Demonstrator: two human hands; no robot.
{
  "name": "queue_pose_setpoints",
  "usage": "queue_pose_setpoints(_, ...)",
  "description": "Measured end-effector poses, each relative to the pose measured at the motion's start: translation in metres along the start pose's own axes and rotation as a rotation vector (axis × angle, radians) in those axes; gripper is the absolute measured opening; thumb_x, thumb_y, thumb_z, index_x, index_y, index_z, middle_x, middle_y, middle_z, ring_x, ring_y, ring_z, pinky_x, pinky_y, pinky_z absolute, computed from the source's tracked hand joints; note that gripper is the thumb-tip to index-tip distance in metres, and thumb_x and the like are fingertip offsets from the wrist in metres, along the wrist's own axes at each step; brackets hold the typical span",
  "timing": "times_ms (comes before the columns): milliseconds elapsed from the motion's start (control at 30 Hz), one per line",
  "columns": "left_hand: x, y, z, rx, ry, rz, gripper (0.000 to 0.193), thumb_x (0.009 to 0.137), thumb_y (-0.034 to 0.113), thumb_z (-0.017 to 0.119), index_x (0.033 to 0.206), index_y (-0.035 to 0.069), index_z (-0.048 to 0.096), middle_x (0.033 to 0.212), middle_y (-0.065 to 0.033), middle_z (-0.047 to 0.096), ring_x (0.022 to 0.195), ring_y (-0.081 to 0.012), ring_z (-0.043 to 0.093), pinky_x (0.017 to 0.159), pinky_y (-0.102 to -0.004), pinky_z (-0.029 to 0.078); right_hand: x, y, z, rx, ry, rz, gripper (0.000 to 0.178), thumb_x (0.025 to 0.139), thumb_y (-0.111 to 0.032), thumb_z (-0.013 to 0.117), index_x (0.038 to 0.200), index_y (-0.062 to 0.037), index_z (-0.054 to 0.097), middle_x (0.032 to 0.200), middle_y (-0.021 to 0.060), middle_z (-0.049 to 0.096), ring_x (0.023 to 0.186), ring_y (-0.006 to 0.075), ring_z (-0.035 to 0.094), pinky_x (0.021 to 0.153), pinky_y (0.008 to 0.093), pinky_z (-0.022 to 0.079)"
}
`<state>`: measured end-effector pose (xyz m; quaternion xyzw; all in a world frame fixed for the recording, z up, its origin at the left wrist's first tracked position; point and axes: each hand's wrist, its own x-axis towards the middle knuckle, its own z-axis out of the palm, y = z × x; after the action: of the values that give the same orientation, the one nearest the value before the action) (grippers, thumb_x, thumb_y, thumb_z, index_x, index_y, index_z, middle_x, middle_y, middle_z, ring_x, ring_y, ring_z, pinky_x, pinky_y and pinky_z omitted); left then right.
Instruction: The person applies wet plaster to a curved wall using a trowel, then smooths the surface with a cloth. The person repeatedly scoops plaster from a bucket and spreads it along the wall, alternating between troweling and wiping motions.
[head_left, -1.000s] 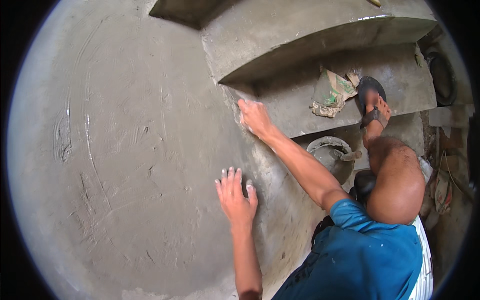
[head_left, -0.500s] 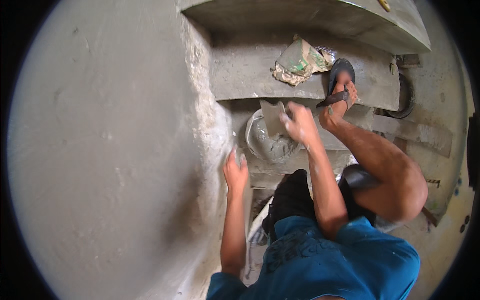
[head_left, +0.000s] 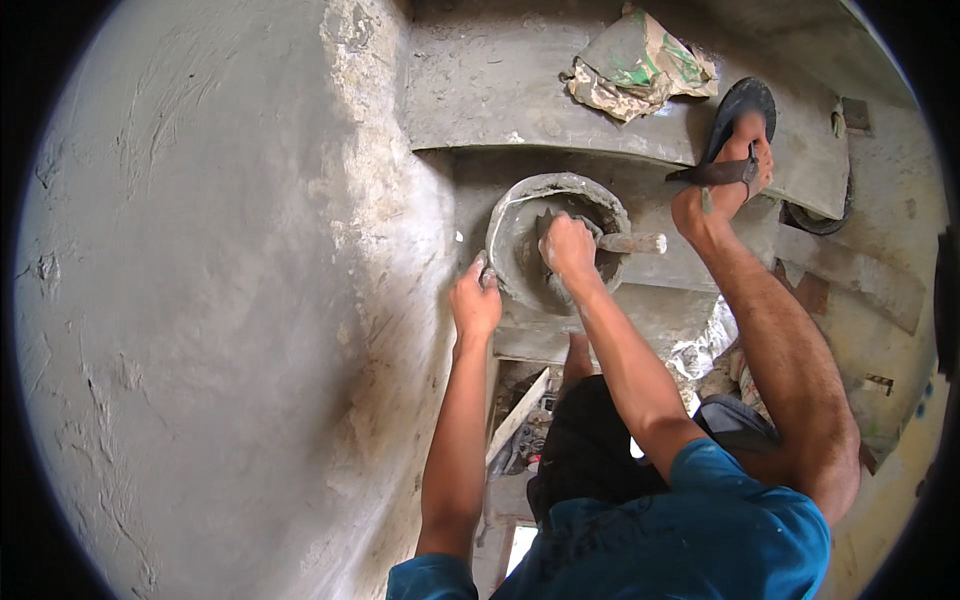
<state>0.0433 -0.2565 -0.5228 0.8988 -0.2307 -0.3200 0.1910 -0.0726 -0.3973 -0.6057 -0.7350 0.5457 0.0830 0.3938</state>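
Note:
A round bucket (head_left: 507, 205) with grey wet mortar smeared over its rim and inside stands on a concrete step. At its left edge my left hand (head_left: 475, 303) is closed, with the fingertips gripping the rim. My right hand (head_left: 568, 247) is inside the opening, fist closed round a flat-bladed trowel (head_left: 545, 224). Only a dark edge of that blade shows beside the knuckles; the fist hides the rest. A pale, mortar-crusted tool handle (head_left: 637, 243) juts out over the right side of the bucket, its other end down inside.
On the left rises a wall (head_left: 230, 300) of grey plaster with a rough pale strip along its edge. A crumpled paper bag (head_left: 640, 65) lies on the upper step (head_left: 490, 100). My sandalled foot (head_left: 735, 150) rests on that step, right of the bucket.
My right hand has gone down into the bucket with the trowel, which was above the mortar before. My left hand has come onto the rim. The view has shifted.

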Motion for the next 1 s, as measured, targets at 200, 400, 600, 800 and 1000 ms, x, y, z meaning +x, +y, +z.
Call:
queue_pose_setpoints(200, 0.003, 0.002, -0.004, -0.007, 0.022, -0.005, 0.042, 0.098, 0.012, 0.067, 0.137, -0.003, 0.068, 0.124, -0.0302, 0.073, 0.12, -0.0449, 0.07, 0.104, -0.0475, 0.054, 0.006, 0.009, 0.01, 0.324, 0.028, 0.087, 0.029, 0.087, -0.017, 0.073, 0.1, 0.0082, 0.076, 0.103, 0.0347, 0.074, 0.105, 0.0503, 0.072, 0.096, 0.0537, 0.057)
queue_pose_setpoints(400, 0.008, 0.001, 0.001, -0.02, 0.05, -0.049, 0.042, 0.1, 0.019, 0.068, 0.135, -0.003, 0.07, 0.125, -0.03, 0.073, 0.121, -0.0448, 0.069, 0.106, -0.0478, 0.053, -0.004, 0.022, -0.002, 0.68, -0.035, 0.181, 0.027, 0.093, -0.015, 0.068, 0.11, 0.0053, 0.076, 0.098, 0.0305, 0.075, 0.094, 0.0395, 0.074, 0.087, 0.046, 0.055)
queue_pose_setpoints(600, 0.012, -0.008, 0.004, 0.039, 0.025, -0.059, 0.043, 0.1, 0.022, 0.07, 0.134, -0.003, 0.07, 0.128, -0.0285, 0.072, 0.122, -0.0437, 0.069, 0.107, -0.0472, 0.052, -0.026, 0.012, -0.034, 0.274, 0.031, 0.074, 0.024, 0.089, -0.013, 0.067, 0.102, 0.0032, 0.079, 0.104, 0.0303, 0.076, 0.104, 0.047, 0.074, 0.092, 0.0518, 0.057)
queue_pose_setpoints(800, 0.013, -0.013, 0.004, -0.041, -0.042, -0.106, 0.043, 0.098, 0.022, 0.072, 0.132, -0.005, 0.071, 0.129, -0.0287, 0.072, 0.124, -0.0426, 0.069, 0.108, -0.0461, 0.052, -0.001, -0.021, -0.041, -0.275, -0.32, -0.056, 0.027, 0.089, -0.015, 0.065, 0.108, -0.0046, 0.082, 0.114, 0.0219, 0.078, 0.113, 0.0402, 0.075, 0.096, 0.0482, 0.061)
queue_pose_setpoints(1000, 0.01, -0.025, 0.013, -0.121, -0.022, -0.097, 0.042, 0.097, 0.018, 0.07, 0.132, -0.006, 0.07, 0.129, -0.0284, 0.072, 0.123, -0.0416, 0.07, 0.107, -0.0456, 0.053, 0.025, -0.02, -0.013, -0.192, -0.415, -0.151, 0.032, 0.089, -0.024, 0.068, 0.107, -0.0012, 0.081, 0.115, 0.0247, 0.076, 0.113, 0.0383, 0.075, 0.094, 0.0485, 0.06)
